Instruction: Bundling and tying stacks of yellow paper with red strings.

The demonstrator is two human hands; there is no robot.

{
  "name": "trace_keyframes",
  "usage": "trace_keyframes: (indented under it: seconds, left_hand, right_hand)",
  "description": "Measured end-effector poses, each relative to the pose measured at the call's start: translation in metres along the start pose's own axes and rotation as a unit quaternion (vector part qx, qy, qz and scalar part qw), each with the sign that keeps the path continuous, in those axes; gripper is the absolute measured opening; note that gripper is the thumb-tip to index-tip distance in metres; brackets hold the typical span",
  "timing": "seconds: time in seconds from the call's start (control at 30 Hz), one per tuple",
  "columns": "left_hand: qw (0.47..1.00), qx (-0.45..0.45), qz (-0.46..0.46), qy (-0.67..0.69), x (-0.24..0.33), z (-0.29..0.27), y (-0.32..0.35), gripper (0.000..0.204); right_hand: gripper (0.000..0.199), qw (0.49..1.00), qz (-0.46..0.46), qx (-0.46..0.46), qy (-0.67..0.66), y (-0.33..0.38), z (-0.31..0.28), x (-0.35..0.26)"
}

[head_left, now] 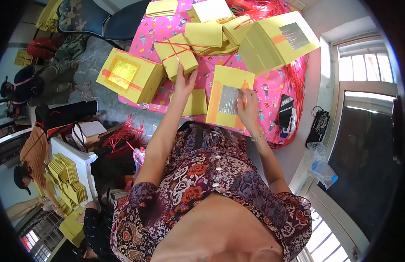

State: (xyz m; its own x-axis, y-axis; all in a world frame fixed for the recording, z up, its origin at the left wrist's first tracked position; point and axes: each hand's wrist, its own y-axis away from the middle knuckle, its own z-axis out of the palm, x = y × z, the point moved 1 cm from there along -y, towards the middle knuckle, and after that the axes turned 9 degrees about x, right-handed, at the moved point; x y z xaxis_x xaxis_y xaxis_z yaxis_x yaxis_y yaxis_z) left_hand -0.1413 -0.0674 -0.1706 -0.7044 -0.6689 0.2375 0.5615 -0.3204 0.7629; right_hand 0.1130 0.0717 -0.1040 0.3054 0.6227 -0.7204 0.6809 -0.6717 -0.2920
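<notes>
My left hand [183, 83] grips the near edge of a bundle of yellow paper [176, 56] tied crosswise with thin red string. My right hand [249, 105] is bent over a yellow sheet stack [231, 76] with a silver foil square [228, 98] and orange bands. Its fingers are closed at the foil's right edge; a bit of orange shows by them, but what they hold cannot be made out. Between my hands, close to my lap, lies a smaller yellow paper stack [195, 103]. Further left stands a thick yellow stack [130, 76] topped with gold foil.
More yellow stacks [203, 34] and a large foil-marked one [294, 37] crowd the far side of the pink patterned tablecloth [141, 41]. Red string [294, 96] hangs along the right edge by a phone [286, 109]. People work at a white table [86, 163] at left.
</notes>
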Motion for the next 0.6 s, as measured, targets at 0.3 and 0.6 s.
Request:
trace_keyframes:
  seconds: [0.3, 0.6]
  left_hand:
    - [0.998, 0.002, 0.04, -0.04, 0.043, 0.032, -0.046, 0.056]
    - [0.961, 0.0, 0.064, -0.269, 0.026, -0.005, 0.005, 0.057]
  right_hand:
    - [0.044, 0.999, -0.019, -0.034, 0.029, -0.018, 0.008, -0.003]
    - [0.039, 1.0, -0.009, -0.018, 0.024, 0.005, -0.025, 0.003]
